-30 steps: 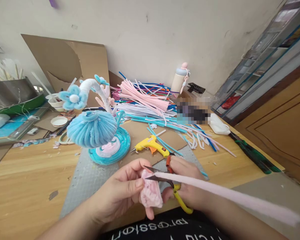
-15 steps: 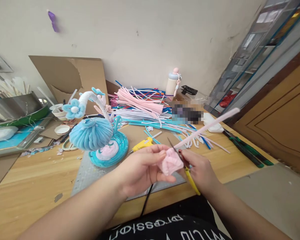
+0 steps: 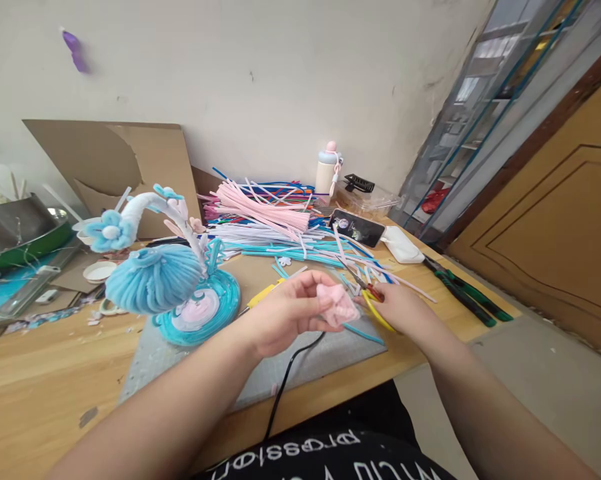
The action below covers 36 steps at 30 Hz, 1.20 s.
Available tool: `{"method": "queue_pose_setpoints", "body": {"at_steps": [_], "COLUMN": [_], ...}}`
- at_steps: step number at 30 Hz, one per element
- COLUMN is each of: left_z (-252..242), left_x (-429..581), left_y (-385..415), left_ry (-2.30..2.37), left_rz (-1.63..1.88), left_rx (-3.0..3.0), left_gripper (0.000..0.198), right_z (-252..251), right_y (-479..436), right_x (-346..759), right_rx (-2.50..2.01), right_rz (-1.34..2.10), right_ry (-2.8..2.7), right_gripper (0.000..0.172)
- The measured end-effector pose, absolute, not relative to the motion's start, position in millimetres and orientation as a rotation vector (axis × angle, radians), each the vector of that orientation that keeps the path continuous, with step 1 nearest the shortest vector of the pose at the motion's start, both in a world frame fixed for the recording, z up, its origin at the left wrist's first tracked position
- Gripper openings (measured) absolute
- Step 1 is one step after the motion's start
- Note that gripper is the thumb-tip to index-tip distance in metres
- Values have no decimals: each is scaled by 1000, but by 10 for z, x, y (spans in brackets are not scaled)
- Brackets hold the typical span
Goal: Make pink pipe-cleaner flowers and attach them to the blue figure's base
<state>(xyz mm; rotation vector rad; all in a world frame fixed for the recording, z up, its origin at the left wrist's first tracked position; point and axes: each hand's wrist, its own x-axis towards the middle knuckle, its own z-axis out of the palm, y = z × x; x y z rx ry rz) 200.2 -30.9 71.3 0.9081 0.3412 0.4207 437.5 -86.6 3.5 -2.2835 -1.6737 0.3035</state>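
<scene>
My left hand (image 3: 290, 313) is closed around a small pink fuzzy piece (image 3: 336, 304) made of twisted pipe cleaner, held above the grey cutting mat (image 3: 300, 357). My right hand (image 3: 399, 308) grips yellow-handled scissors (image 3: 375, 307), their blades pointing up and left toward the pile of pipe cleaners (image 3: 280, 220). A blue pipe-cleaner figure with a flower (image 3: 155, 267) stands on a round turquoise base (image 3: 200, 313) to the left of my hands. A yellow glue gun (image 3: 260, 295) lies partly hidden behind my left hand.
A black cord (image 3: 285, 383) runs over the mat to the table's front edge. A phone (image 3: 356, 227), a white box (image 3: 403, 244), green-handled pliers (image 3: 463, 291) and a small bottle (image 3: 327, 170) sit at the right back. Cardboard (image 3: 110, 167) leans on the wall; a metal tray (image 3: 17, 230) is at left.
The long pink pipe cleaner that stuck out from the pink piece is gone from my hands. Both hands moved forward and right over the mat, the scissors now low beside the piece.
</scene>
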Motion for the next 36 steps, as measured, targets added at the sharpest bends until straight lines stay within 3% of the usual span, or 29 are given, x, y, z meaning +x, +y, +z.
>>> {"method": "queue_pose_setpoints", "body": {"at_steps": [4, 7, 11, 13, 18, 21, 27, 36], "left_z": [710, 723, 675, 621, 509, 454, 365, 414], "left_x": [1690, 1484, 1289, 1231, 1125, 1045, 969, 1011], "left_y": [-408, -476, -579, -635, -718, -700, -613, -612], "left_ry": [255, 323, 498, 564, 715, 725, 668, 543], "left_rz": [561, 640, 821, 926, 1076, 1113, 988, 750], "left_rx": [1074, 1155, 1283, 1285, 1244, 1298, 1210, 786], "left_gripper": [13, 12, 11, 14, 14, 6, 8, 13], "right_z": [64, 239, 529, 595, 526, 467, 428, 427], "right_y": [-692, -729, -964, -1043, -951, -872, -870, -877], "right_x": [4385, 4117, 3455, 3125, 2658, 2598, 2607, 2639], "right_rx": [-2298, -2029, -1105, -920, -850, -851, -917, -912], "right_rz": [196, 171, 817, 909, 1073, 1059, 730, 620], "right_ry": [-1778, -1741, -1716, -1647, -1386, -1403, -1618, -1754], "right_gripper": [25, 25, 30, 31, 6, 2, 11, 18]}}
